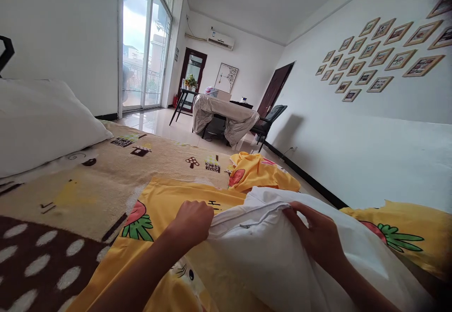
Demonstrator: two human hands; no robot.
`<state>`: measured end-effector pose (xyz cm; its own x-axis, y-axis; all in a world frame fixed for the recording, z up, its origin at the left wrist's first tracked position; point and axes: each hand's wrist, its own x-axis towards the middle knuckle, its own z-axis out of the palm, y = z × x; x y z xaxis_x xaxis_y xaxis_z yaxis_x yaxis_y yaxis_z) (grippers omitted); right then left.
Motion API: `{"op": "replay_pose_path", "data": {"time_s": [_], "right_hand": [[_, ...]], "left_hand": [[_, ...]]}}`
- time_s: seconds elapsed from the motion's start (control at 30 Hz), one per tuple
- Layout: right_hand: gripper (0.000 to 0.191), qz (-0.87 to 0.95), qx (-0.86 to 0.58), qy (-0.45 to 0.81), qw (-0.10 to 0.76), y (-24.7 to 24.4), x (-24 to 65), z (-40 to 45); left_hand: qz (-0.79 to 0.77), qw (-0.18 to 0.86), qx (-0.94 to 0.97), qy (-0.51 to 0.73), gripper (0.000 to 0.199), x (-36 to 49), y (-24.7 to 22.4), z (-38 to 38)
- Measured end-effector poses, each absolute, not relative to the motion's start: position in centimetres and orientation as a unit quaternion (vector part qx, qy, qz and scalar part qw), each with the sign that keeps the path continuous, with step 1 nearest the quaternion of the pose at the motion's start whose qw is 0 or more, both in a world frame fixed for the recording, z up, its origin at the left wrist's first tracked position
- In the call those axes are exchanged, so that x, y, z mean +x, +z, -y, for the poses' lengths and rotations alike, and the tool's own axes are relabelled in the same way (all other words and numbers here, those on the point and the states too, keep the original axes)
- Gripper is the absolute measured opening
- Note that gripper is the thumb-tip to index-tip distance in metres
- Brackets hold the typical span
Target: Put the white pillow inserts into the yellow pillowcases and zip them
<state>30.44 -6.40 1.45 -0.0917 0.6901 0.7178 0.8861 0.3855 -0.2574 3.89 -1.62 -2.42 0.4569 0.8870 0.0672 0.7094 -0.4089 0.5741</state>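
A white pillow [261, 260] with a zipped edge lies at the lower right, partly over a yellow pillowcase [162, 199] printed with a carrot and a rabbit. My left hand [194, 220] is closed in a fist on the left end of the zipped edge. My right hand [318, 234] pinches the same edge farther right, between thumb and fingers. The zipper pull [245, 226] shows between the two hands. Beyond the pillow lies a crumpled yellow cloth [263, 171].
A beige and brown patterned blanket [169, 156] covers the bed. Another white pillow [45, 124] lies at the left, and more yellow fabric [416, 229] at the right. A covered table [229, 112] and a black chair [270, 121] stand farther back.
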Motion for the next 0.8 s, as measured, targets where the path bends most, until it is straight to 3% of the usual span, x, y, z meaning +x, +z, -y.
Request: {"op": "replay_pose_path", "data": {"time_s": [0.1, 0.17, 0.37, 0.53, 0.7, 0.8], "right_hand": [[0.029, 0.726, -0.544, -0.124, 0.402, 1.6, 30.4, 6.5], [0.03, 0.718, -0.553, -0.126, 0.403, 1.7, 30.5, 6.5], [0.032, 0.705, -0.575, -0.122, 0.396, 2.1, 31.0, 6.7], [0.033, 0.7, -0.585, -0.1, 0.397, 2.0, 31.4, 6.5], [0.034, 0.742, -0.582, -0.008, 0.332, 2.0, 32.0, 6.3], [0.033, 0.725, -0.591, -0.02, 0.353, 2.9, 32.7, 6.7]], "left_hand": [[-0.489, 0.154, 0.848, 0.136, 0.015, 3.6, -2.2, 1.2], [-0.445, 0.182, 0.865, 0.142, 0.018, 3.3, -2.0, 0.8], [-0.292, 0.494, 0.791, 0.214, 0.015, 3.1, -1.8, -0.1], [-0.209, 0.706, 0.575, 0.357, 0.031, 5.4, -2.2, 0.8], [-0.176, 0.803, 0.355, 0.445, 0.038, 8.2, -2.6, 2.0], [-0.158, 0.808, 0.309, 0.477, 0.032, 8.1, -2.7, 1.8]]}}
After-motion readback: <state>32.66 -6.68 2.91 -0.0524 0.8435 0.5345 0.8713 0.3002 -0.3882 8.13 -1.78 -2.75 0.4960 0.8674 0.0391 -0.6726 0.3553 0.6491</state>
